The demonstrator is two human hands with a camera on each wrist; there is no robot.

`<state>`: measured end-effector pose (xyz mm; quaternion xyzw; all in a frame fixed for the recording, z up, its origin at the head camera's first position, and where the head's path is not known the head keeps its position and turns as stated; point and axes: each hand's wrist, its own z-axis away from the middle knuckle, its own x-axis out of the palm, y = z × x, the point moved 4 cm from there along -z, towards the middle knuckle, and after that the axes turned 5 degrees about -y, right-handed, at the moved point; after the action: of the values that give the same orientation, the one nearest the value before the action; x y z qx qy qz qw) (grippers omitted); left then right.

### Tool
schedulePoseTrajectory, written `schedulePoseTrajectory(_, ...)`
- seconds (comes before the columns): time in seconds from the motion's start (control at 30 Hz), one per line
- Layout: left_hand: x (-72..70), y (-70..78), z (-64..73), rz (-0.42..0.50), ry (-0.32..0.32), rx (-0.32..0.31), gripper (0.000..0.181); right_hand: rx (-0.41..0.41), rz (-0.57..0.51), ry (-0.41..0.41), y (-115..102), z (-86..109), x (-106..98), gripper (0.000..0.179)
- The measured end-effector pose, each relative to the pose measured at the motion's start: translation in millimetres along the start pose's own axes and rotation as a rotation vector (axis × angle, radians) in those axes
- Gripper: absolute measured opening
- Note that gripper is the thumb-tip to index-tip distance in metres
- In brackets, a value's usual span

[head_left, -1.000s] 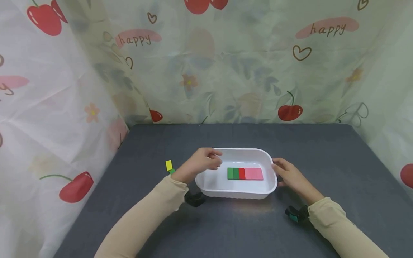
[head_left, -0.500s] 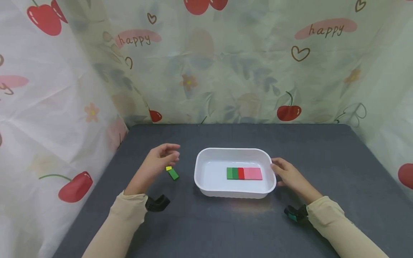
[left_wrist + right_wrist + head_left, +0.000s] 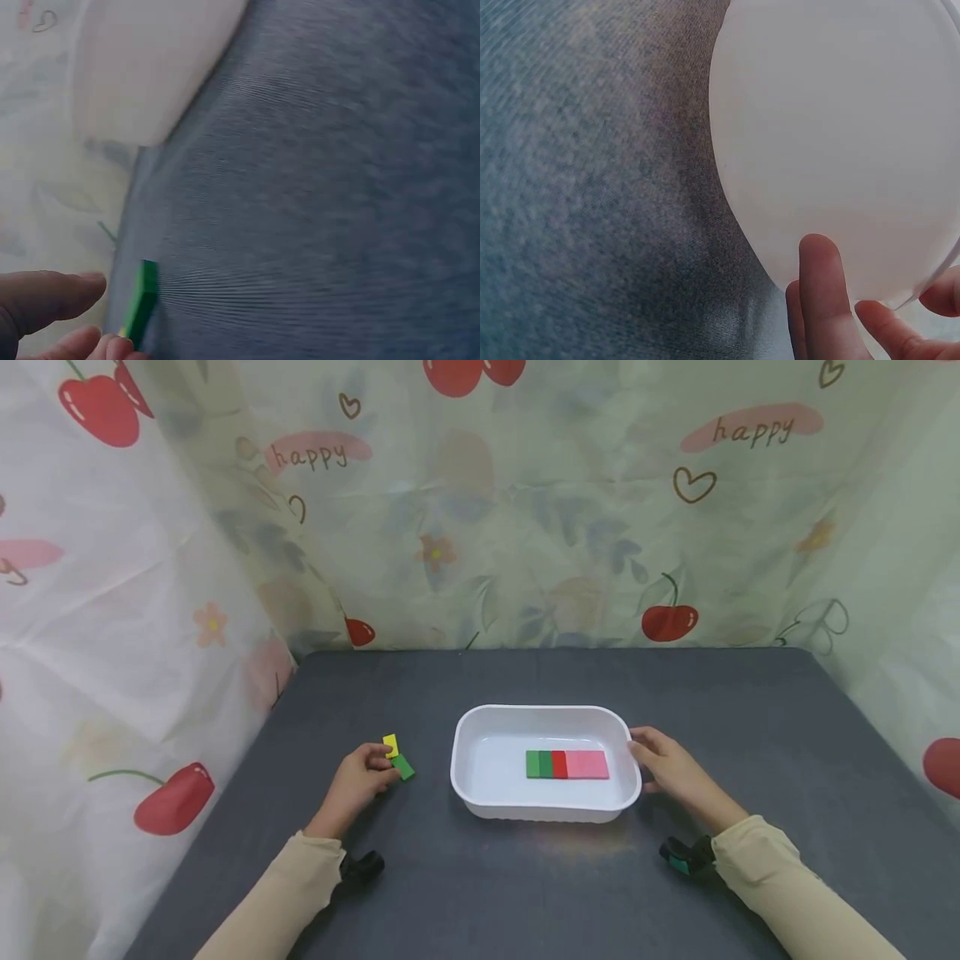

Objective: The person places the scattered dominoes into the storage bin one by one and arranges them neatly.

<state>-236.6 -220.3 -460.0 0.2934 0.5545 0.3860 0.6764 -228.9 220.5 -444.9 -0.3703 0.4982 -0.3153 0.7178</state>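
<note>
At the table's left, my left hand point(image 3: 363, 777) reaches the yellow block point(image 3: 391, 744) and the green block point(image 3: 403, 767), which lie end to end at an angle. In the left wrist view the thumb point(image 3: 64, 296) is spread apart from the fingertips point(image 3: 116, 349), which come right up to the green block point(image 3: 142, 300). My right hand point(image 3: 671, 768) holds the right end of a white plastic tray point(image 3: 480, 768). In the right wrist view, a long finger point(image 3: 823, 281) lies along the tray's outer wall point(image 3: 832, 150), with other digits at the rim.
Inside the tray, several flat blocks stand in a row: green ones point(image 3: 539, 764), a red one point(image 3: 559, 764) and a pink section point(image 3: 588, 764). The dark grey tabletop point(image 3: 525, 893) ends at a printed curtain point(image 3: 480, 527) behind and on both sides.
My left hand has gone from over the tray's left side leftward, then down to the yellow and green blocks. The yellow block is partly covered midway. The right hand keeps its place on the tray.
</note>
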Motion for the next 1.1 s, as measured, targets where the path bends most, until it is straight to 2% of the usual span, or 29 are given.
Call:
schedulePoseTrajectory(0.13, 4.6, -5.9, -4.1, -0.05, 0.018, 0.005, 0.047, 0.001, -0.001, 0.002, -0.3, -0.5, -0.7, 0.053)
schedulePoseTrajectory(0.3, 6.6, -6.3, -7.2, -0.122, 0.055, 0.031, 0.048, -0.007, 0.0, 0.0, -1.0, -0.8, -0.5, 0.053)
schedulePoseTrajectory(0.5, 7.6, -6.1, -8.5, -0.152, 0.055, 0.03, 0.046, -0.017, 0.004, 0.003, -1.4, 0.3, 0.0, 0.051)
schedulePoseTrajectory(0.83, 6.5, -1.9, -7.6, -0.15, -0.015, -0.001, 0.045, -0.019, -0.002, 0.001, 0.4, 0.8, 0.5, 0.051)
schedulePoseTrajectory(1.1, 5.4, -1.0, -6.3, -0.129, -0.073, -0.033, 0.051, -0.001, 0.014, -0.004, -0.4, 1.2, 1.1, 0.052)
